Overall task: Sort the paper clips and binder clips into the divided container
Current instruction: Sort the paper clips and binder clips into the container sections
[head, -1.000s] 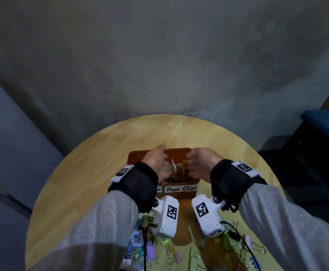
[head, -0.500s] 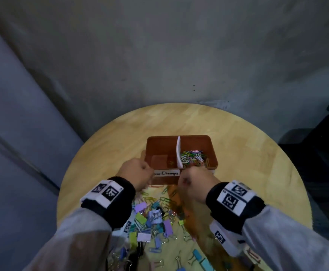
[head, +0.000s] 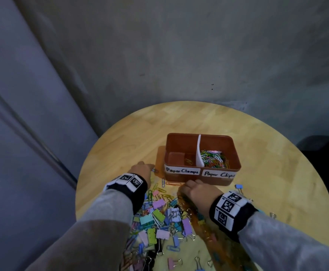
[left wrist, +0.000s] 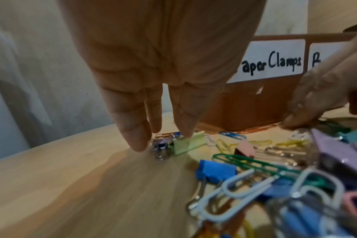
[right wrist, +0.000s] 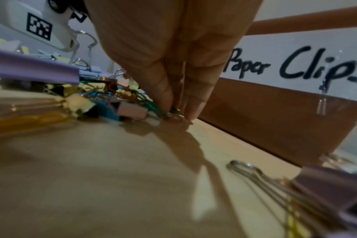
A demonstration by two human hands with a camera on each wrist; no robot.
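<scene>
Left hand (left wrist: 153,80) fingers straight, tips touching pale green metal binder clip (left wrist: 189,142) on round wooden surface (head: 120,145), brown divided plastic container (head: 201,169) just right; right hand (right wrist: 173,64) pinching green wire paper clip (right wrist: 156,109).

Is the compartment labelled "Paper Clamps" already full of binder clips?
No, the Paper Clamps compartment of the container shows mostly bare floor, with only a small clip or two inside.

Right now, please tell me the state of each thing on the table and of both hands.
Divided container: open, upright.
Paper Clamps compartment: nearly empty.
Paper Clips compartment: holds many coloured paper clips.
Pile of clips: unsorted, on the table.
Left hand: fingers straight, touching a green binder clip.
Right hand: fingertips pinching a green paper clip.
</scene>
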